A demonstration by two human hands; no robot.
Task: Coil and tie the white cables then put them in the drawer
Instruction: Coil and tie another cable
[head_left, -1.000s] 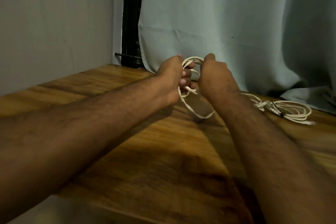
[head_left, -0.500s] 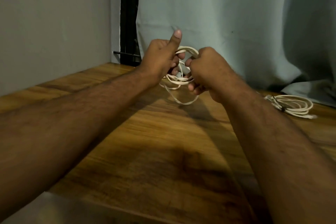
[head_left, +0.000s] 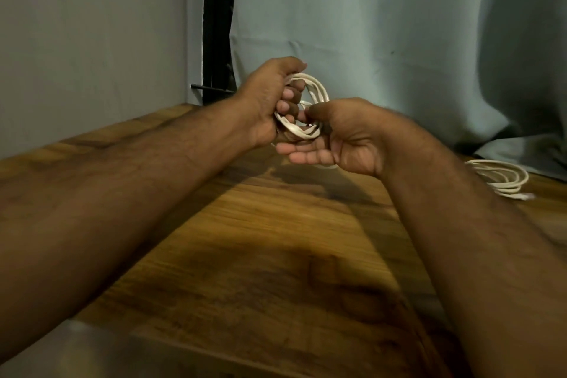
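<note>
A white cable (head_left: 317, 92), wound into a small coil, hangs in the air above the wooden table (head_left: 245, 255). My left hand (head_left: 270, 101) grips the coil, fingers curled round its left side. My right hand (head_left: 346, 135) is beside it, palm up, its thumb and forefinger pinching a strand of the coil while the other fingers lie straight under it. A second white cable (head_left: 503, 178) lies coiled on the table at the right, partly hidden by my right forearm. No drawer is in view.
A pale curtain (head_left: 383, 24) hangs behind the table and bunches on it at the far right. A grey wall (head_left: 92, 40) closes the left side, with a dark post (head_left: 219, 21) at the corner. A grey surface shows at the near left edge.
The hanging loop of cable has been drawn up into the coil. My left thumb came down onto it, and my right hand turned palm up, with its lower fingers straightened.
</note>
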